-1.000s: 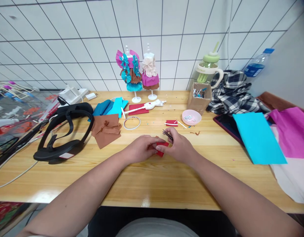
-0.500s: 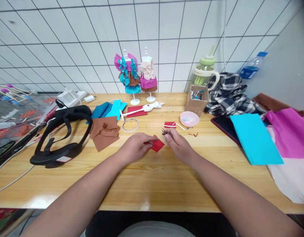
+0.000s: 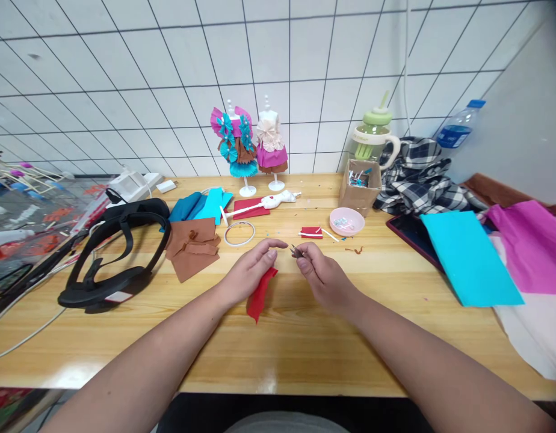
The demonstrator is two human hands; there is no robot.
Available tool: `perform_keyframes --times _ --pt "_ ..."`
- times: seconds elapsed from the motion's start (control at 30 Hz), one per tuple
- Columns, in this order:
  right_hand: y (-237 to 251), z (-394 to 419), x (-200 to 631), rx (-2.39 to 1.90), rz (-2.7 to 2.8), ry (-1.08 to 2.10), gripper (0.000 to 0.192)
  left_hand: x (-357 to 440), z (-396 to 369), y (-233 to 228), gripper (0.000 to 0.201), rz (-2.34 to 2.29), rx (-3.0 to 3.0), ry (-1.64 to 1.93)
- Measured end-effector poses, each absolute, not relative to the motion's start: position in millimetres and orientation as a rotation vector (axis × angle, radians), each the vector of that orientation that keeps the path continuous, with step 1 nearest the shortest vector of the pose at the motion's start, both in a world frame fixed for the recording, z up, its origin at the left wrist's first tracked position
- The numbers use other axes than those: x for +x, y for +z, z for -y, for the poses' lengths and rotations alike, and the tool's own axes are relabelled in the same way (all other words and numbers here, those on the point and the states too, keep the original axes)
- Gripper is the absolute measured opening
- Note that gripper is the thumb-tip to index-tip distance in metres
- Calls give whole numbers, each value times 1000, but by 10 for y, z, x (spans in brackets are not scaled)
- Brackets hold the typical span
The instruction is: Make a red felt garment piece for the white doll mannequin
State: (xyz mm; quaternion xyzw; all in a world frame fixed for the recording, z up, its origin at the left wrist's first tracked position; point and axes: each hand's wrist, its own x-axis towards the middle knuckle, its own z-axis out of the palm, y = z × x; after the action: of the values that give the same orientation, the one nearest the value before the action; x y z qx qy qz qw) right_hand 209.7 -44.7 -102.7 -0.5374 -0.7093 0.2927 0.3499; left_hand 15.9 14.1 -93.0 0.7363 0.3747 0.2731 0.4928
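My left hand (image 3: 250,272) is raised a little over the wooden table (image 3: 278,337) and pinches a red piece of paper (image 3: 260,294) that hangs down from its fingers. My right hand (image 3: 321,272) sits just to the right, fingers closed on small dark tweezers (image 3: 296,251) whose tips point up and left toward the left hand. A gap separates the two hands. Further back lie a small red folded piece (image 3: 311,232) with a white stick and a pink bowl (image 3: 347,221) of beads.
Two small dress forms with paper dresses (image 3: 248,141) stand at the back wall. Brown paper (image 3: 192,246), blue paper (image 3: 201,204), a white ring (image 3: 239,233), a black headset (image 3: 115,252) lie left. A cardboard box (image 3: 359,186), green mug (image 3: 377,135), checked cloth, cyan sheet (image 3: 470,255), magenta sheet sit right.
The hands have parted. The red paper, held between both hands before, now hangs from my left hand alone. My right hand keeps the tweezers.
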Motion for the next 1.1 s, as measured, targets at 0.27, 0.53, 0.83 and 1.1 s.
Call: perform_keyframes --times 0.27,0.53,0.83,1.1 --pt "-960 507 1985 -1669 2024 534 31 246 -91 -932 30 -1033 1906 631" --pt "-983 509 1937 -1798 2130 319 31 224 -69 -897 31 -979 1882 683" --pt "-1001 522 1926 -1805 2174 211 34 254 -92 -894 30 -1026 1767 660" --pt "-967 523 1898 -1827 2167 431 30 243 -97 -907 24 -1074 1844 637"
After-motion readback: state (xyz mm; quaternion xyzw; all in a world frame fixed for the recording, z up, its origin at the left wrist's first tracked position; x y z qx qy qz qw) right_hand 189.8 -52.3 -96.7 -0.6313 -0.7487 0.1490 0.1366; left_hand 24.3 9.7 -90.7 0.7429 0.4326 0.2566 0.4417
